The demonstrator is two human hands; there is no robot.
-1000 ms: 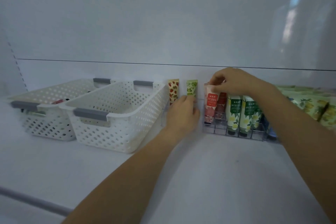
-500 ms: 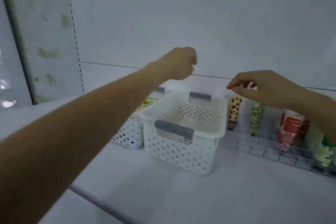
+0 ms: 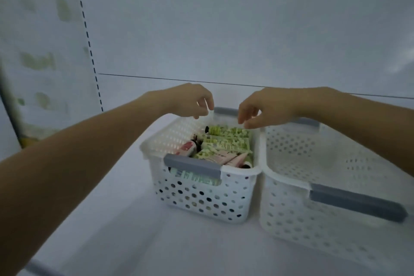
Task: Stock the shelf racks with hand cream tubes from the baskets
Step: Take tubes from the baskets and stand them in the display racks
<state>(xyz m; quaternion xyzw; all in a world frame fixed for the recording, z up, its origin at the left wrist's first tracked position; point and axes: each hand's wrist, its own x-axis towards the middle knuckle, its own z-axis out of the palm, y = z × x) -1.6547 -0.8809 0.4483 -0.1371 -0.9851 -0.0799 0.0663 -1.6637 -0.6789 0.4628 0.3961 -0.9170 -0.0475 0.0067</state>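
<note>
The hand cream tubes [image 3: 226,141] lie in a loose heap inside the left white basket [image 3: 201,199], mostly green-printed ones, with a pink one and a red-and-white one among them. Their labels are too blurred to read, and the grey front handle [image 3: 192,167] hides the nearest tubes, which show only through the holes below it. The left hand [image 3: 190,102] hovers over the basket's far left rim, fingers curled down and parted, holding nothing. The right hand [image 3: 262,108] hangs over the far right corner, its thumb and forefinger close to the end of a green tube; whether they touch it cannot be told. The right white basket [image 3: 324,219], touching the first, is cut off at the frame's edge.
</note>
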